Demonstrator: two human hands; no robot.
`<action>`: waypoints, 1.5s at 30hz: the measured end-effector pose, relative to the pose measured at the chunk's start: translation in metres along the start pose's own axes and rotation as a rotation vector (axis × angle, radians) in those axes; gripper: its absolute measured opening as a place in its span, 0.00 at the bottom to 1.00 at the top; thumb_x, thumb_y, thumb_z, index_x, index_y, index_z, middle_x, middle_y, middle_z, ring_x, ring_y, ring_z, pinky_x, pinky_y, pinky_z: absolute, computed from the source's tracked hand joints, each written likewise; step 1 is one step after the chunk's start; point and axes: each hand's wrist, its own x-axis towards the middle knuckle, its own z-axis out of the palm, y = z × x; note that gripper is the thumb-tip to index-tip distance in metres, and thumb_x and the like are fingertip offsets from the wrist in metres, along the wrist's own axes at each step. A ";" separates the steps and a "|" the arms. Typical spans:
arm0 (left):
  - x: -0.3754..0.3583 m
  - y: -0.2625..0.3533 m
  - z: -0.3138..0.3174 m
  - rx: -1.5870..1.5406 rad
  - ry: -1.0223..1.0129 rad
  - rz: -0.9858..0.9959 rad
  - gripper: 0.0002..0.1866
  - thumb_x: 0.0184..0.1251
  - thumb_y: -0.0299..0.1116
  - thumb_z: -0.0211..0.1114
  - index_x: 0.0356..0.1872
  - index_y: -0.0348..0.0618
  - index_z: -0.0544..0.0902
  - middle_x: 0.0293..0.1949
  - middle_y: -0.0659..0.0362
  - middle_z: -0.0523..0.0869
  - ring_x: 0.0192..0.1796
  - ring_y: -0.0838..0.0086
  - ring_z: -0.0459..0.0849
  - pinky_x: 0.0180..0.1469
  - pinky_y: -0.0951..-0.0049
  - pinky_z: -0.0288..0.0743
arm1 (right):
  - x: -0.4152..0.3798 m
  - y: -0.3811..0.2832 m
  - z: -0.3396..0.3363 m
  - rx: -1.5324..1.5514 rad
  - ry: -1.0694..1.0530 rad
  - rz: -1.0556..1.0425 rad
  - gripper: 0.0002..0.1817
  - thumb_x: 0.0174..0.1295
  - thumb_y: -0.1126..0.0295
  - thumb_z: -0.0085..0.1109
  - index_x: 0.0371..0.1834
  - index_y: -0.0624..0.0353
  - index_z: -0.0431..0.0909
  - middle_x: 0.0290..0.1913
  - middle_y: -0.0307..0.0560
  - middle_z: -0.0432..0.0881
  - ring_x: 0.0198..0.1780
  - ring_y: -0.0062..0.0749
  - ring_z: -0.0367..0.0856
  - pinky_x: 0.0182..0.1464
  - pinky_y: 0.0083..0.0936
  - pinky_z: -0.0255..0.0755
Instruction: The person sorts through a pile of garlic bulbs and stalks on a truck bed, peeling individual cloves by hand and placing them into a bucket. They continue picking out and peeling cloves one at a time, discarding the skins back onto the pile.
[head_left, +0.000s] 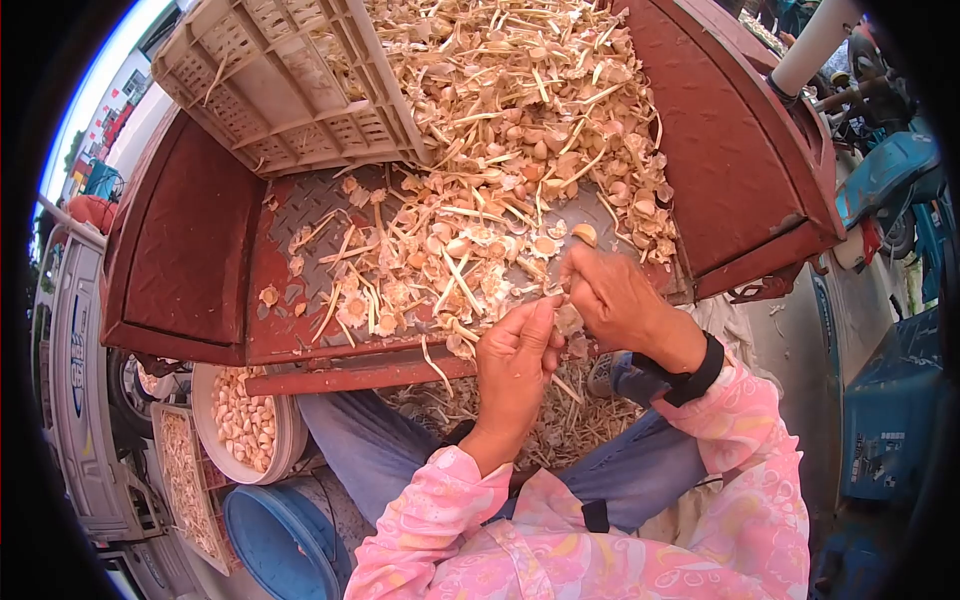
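Observation:
My left hand [515, 365] and my right hand [620, 300] meet at the near edge of a red metal truck bed [210, 230]. Together they pinch a small garlic piece [568, 318] with papery skin between the fingertips. A big heap of garlic bulbs, stalks and skins [500, 150] covers the bed just beyond the hands. My sleeves are pink and patterned, and a black band sits on my right wrist.
A pale plastic crate [290, 90] lies tipped at the far left of the heap. Below the bed at left stand a white bowl of peeled cloves [245, 420], a tray of scraps [185, 490] and a blue bucket [280, 540]. Skins litter my lap.

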 end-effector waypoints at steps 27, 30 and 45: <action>-0.096 0.090 -0.012 -0.484 -0.767 -0.314 0.17 0.66 0.37 0.61 0.47 0.33 0.77 0.35 0.58 0.77 0.29 0.83 0.72 0.28 0.84 0.66 | 0.042 0.013 0.021 0.090 0.080 -0.050 0.16 0.62 0.68 0.56 0.53 0.58 0.72 0.38 0.53 0.72 0.37 0.48 0.76 0.39 0.36 0.70; -0.122 0.097 0.002 -0.538 -0.914 -0.148 0.13 0.65 0.31 0.62 0.45 0.31 0.79 0.38 0.53 0.82 0.38 0.73 0.79 0.38 0.78 0.70 | 0.051 -0.006 0.030 -0.054 -0.003 -0.140 0.15 0.60 0.68 0.57 0.50 0.58 0.73 0.39 0.55 0.72 0.38 0.53 0.75 0.39 0.40 0.70; -0.166 0.105 -0.045 -0.559 -0.766 0.417 0.14 0.62 0.28 0.65 0.45 0.30 0.81 0.36 0.52 0.82 0.36 0.70 0.79 0.38 0.74 0.70 | 0.063 -0.062 0.049 0.064 0.105 -0.378 0.07 0.56 0.81 0.55 0.38 0.64 0.74 0.29 0.50 0.74 0.27 0.39 0.72 0.28 0.28 0.64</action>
